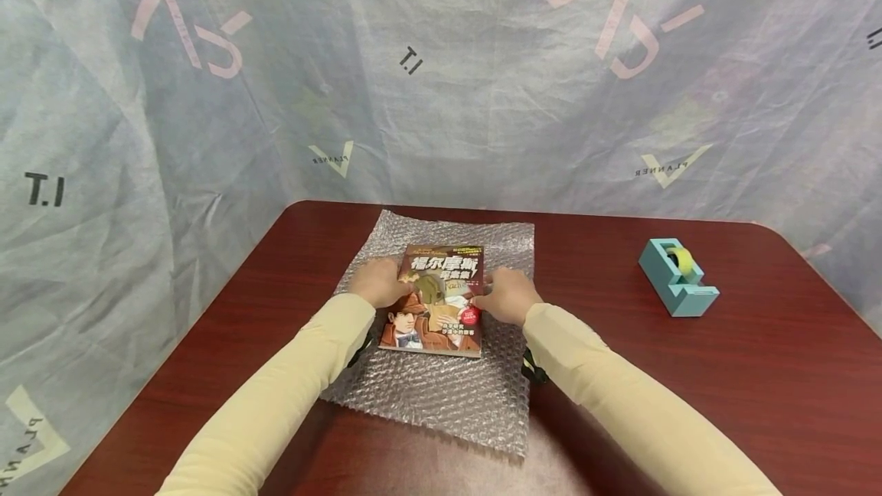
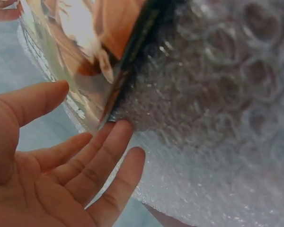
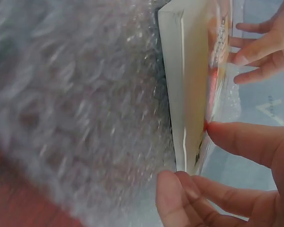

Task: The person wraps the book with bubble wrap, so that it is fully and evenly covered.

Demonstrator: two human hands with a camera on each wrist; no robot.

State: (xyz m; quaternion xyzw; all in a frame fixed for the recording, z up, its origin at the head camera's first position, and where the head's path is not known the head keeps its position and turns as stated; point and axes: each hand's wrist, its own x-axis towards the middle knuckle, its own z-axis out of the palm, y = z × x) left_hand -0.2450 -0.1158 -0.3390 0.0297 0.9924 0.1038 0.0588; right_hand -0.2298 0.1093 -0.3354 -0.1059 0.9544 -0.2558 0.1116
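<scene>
A closed paperback book point(image 1: 430, 308) with a brown illustrated cover and white title lies face up at centre frame, upon a spread, see-through bubble-wrap sheet point(image 1: 448, 396).

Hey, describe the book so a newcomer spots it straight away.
On the dark red table lies bubble wrap. The book rests on it between the left hand and right hand. Unlike the tape dispenser or plain bubble wrap, it has an illustrated brown cover.

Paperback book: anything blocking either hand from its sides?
Nothing visible: left hand and right hand are at opposite sides of the paperback book; bubble wrap lies beneath, and the tape dispenser stands off to the right.
</scene>
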